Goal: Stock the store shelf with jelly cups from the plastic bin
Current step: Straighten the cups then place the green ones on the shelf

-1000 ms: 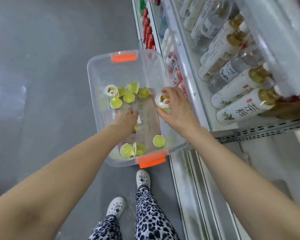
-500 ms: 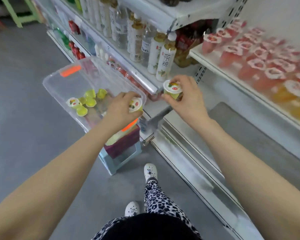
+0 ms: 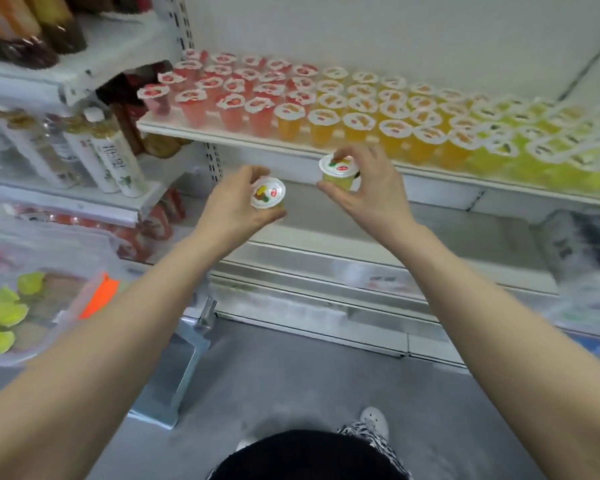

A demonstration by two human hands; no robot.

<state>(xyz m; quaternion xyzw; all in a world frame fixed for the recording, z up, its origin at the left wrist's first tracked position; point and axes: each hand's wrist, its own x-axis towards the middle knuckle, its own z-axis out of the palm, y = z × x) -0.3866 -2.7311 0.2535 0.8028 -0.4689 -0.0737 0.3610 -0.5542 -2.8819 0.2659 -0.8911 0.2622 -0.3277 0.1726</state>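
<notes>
My left hand [image 3: 234, 206] grips a yellow-green jelly cup [image 3: 268, 194] with a white foil lid, held just below the shelf. My right hand [image 3: 371, 188] pinches a second jelly cup [image 3: 338, 171] close to the front edge of the white store shelf [image 3: 229, 139]. That shelf carries rows of red jelly cups [image 3: 222, 88] on the left, orange jelly cups [image 3: 361, 112] in the middle and green jelly cups [image 3: 541, 147] on the right. The clear plastic bin [image 3: 66, 306] with an orange latch [image 3: 99, 294] sits at lower left, several green cups inside.
Bottled drinks [image 3: 115, 157] stand on the neighbouring shelf at left, darker bottles [image 3: 25, 26] above them. A light blue stool [image 3: 174, 372] holds the bin. Below the jelly shelf run lower white shelves [image 3: 326, 271], then grey floor [image 3: 309, 375] with my shoes.
Both hands lifted out of the bin, each with a jelly cup, and swung right to the jelly shelf. The view turned from the bin to the shelf.
</notes>
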